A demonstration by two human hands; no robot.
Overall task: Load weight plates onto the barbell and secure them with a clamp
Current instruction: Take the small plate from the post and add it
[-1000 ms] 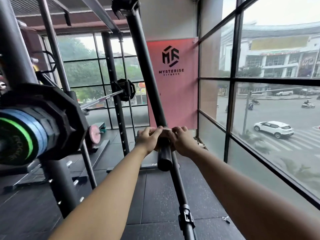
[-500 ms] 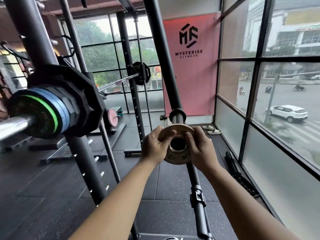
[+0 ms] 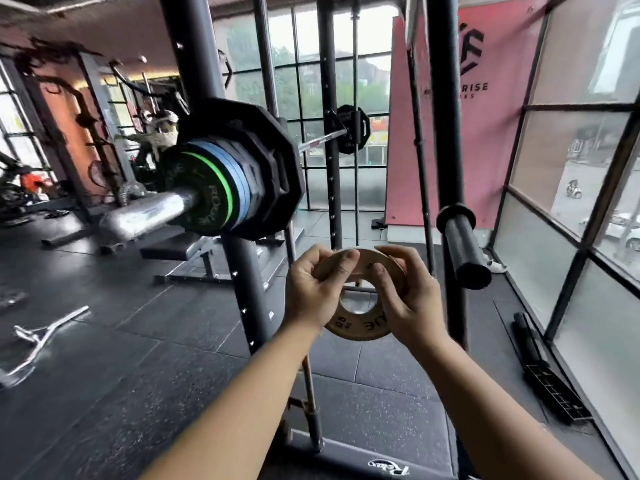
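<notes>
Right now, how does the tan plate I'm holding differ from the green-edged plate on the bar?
The tan plate is small and pale, the green-edged plate wider and black. Left hand and right hand hold the tan plate; the green-edged plate sits outermost on the barbell sleeve. Both are round, lettered.

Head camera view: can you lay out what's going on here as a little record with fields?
Held item: small tan plate
Grip: left hand and right hand both pinch its rim
Bar end: chrome sleeve bare, no clamp visible
Already loaded: green-edged plate outermost, then blue plates, then black plates
Nearby: black peg to the right
</notes>
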